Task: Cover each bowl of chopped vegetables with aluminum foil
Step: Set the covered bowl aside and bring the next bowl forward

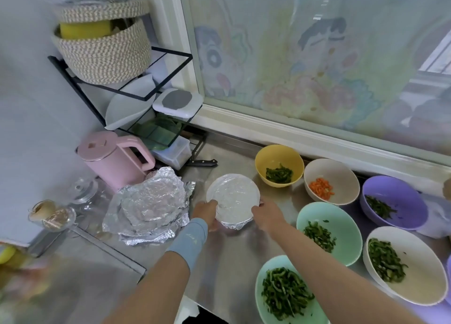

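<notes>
covered bowl (233, 198): on the counter (231, 262), between foil pile (151, 206) and six open bowls (273, 157); likely held steady to crimp foil under its rim. left hand (206, 210): grasps near-left rim, fingers curled beneath. right hand (266, 214): grasps near-right rim; both forearms extended.

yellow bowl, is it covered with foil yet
No, the yellow bowl is open on top, with chopped green vegetables showing inside.
</notes>
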The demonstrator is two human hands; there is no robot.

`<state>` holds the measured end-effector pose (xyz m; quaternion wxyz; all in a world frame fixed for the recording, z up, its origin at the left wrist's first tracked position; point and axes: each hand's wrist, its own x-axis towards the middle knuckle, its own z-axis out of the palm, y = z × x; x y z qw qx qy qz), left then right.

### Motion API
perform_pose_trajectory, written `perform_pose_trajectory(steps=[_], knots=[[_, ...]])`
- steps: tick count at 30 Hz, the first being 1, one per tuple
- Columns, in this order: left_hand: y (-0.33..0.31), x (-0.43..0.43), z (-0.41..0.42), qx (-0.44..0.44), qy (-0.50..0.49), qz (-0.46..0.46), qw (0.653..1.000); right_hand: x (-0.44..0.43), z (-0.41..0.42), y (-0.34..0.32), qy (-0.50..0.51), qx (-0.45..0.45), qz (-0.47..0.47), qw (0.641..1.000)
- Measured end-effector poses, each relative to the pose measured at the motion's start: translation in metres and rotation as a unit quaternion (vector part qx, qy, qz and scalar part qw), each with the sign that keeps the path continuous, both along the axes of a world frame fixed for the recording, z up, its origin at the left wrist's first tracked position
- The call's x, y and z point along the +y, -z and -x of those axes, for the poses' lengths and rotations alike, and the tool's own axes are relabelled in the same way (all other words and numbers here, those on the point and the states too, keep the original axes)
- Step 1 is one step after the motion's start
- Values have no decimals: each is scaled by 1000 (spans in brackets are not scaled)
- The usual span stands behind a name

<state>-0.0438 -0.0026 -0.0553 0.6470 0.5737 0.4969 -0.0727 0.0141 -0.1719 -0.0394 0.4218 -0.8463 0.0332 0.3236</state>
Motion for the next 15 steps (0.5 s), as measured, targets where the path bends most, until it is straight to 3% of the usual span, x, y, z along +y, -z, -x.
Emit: perform_pose_trajectory(steps=[7,11,15], knots=[[2,57,-74,-28,47,-3,998,55,-49,16,144,34,-46,988],[5,77,-107,-47,63,6,997,81,-69,25,287,134,-160,935],[9,90,-132,-78,80,14,994,101,-78,27,352,139,-213,901]])
